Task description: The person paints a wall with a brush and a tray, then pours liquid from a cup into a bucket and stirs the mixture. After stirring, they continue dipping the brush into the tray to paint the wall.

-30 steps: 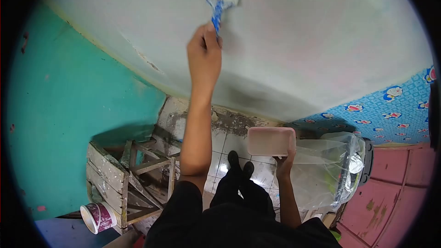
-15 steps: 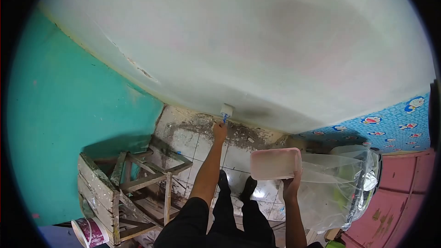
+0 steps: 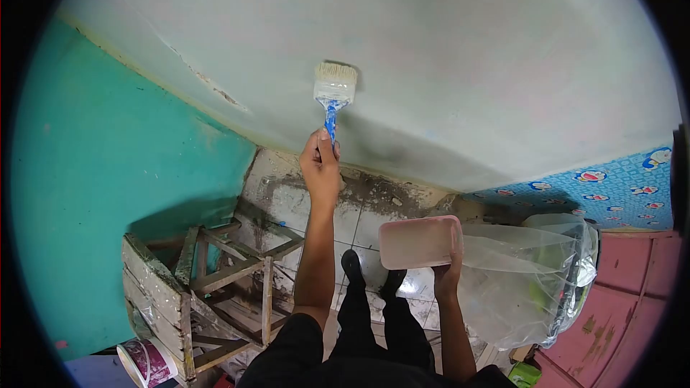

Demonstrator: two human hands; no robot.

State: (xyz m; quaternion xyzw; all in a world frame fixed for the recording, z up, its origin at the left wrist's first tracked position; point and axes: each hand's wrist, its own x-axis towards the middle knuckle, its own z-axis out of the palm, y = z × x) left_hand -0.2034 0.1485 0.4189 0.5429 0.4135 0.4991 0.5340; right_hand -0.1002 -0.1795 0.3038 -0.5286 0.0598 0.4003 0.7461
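Note:
My left hand [image 3: 321, 157] is closed round the blue handle of a wide paintbrush [image 3: 335, 86]. The brush points up, its pale bristles at the whitish wall [image 3: 460, 50]. White paint coats the ferrule and spots the handle. Lower right, my right hand [image 3: 448, 271] grips a pink rectangular tub [image 3: 420, 242] by its right end, thumb over the rim. The inside of the tub looks pale pinkish, and it is held over the tiled floor [image 3: 368, 233].
A paint-spattered wooden stool [image 3: 154, 302] lies on its side at the left, by the green wall [image 3: 108, 194]. Below it is a paint bucket [image 3: 147, 361]. Clear plastic sheeting [image 3: 510, 287] covers things at the right, beside a pink cabinet [image 3: 611, 302]. Dirt lines the wall's foot.
My left hand has carried the paintbrush up the wall, from near its foot to higher up. The pink tub in my right hand has shifted slightly left and up.

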